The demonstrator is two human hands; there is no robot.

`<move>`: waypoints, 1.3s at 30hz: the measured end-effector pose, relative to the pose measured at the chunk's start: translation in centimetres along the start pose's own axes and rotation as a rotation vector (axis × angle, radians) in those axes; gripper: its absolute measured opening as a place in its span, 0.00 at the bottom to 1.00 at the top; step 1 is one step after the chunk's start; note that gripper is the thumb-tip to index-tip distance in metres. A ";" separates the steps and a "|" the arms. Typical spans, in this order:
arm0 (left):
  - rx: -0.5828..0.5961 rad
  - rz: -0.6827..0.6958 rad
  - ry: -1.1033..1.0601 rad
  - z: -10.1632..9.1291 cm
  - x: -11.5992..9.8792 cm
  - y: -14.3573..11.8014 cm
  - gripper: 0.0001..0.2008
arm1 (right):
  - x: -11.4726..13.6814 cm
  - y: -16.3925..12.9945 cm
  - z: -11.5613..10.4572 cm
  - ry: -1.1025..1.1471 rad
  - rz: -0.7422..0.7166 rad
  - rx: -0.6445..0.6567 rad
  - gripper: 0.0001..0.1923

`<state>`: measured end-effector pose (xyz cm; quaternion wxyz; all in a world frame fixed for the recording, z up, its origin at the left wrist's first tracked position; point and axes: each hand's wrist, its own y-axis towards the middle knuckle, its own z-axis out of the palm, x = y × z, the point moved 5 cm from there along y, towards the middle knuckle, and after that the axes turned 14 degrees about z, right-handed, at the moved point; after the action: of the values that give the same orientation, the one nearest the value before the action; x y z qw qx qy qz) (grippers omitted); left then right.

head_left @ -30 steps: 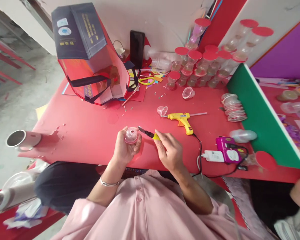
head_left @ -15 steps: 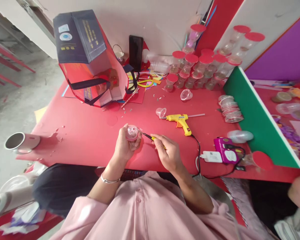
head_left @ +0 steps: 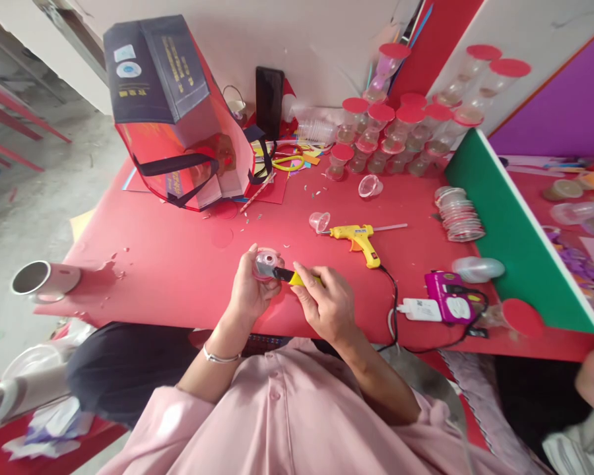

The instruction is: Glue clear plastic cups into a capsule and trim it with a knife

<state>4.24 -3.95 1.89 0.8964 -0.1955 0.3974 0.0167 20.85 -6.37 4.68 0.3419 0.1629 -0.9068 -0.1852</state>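
My left hand (head_left: 250, 290) is closed around a small clear plastic cup (head_left: 267, 258), its round face turned up with a small hole in the middle. In my right hand (head_left: 329, 300) is a yellow and black utility knife (head_left: 297, 277). Its wide blade lies over the cup's face; whether the edge touches the plastic I cannot tell. Just beyond my hands, a yellow glue gun (head_left: 359, 241) rests on the red table (head_left: 178, 264), its nozzle at another clear cup (head_left: 319, 221). A further clear cup (head_left: 370, 187) lies behind it.
Several red-capped hourglass shapes (head_left: 379, 119) stand at the back right. A large bag (head_left: 178, 145) and a metal mug (head_left: 44, 280) are on the left. On the right lie stacked lids (head_left: 458, 214), a purple box (head_left: 445, 297) with cables, and a green divider (head_left: 519, 231).
The knife has turned, so the flat of its blade now shows over the cup. My right hand has moved slightly left, and a small shaving now lies beyond the cup.
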 end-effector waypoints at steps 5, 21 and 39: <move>0.042 -0.057 0.012 -0.1 0.3 -0.2 0.22 | 0.0 -0.2 -0.1 -0.017 -0.051 -0.025 0.21; 0.247 -0.163 0.079 -0.4 -0.5 -1.9 0.23 | -2.6 0.6 -2.7 -0.202 -0.081 -0.217 0.21; 0.088 -0.067 0.087 -1.2 -0.5 0.6 0.26 | 0.3 0.0 -0.5 0.124 -0.029 0.001 0.20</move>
<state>2.96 -3.80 1.32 0.8862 -0.1694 0.4295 -0.0392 20.96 -6.57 5.22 0.3944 0.1875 -0.8816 -0.1791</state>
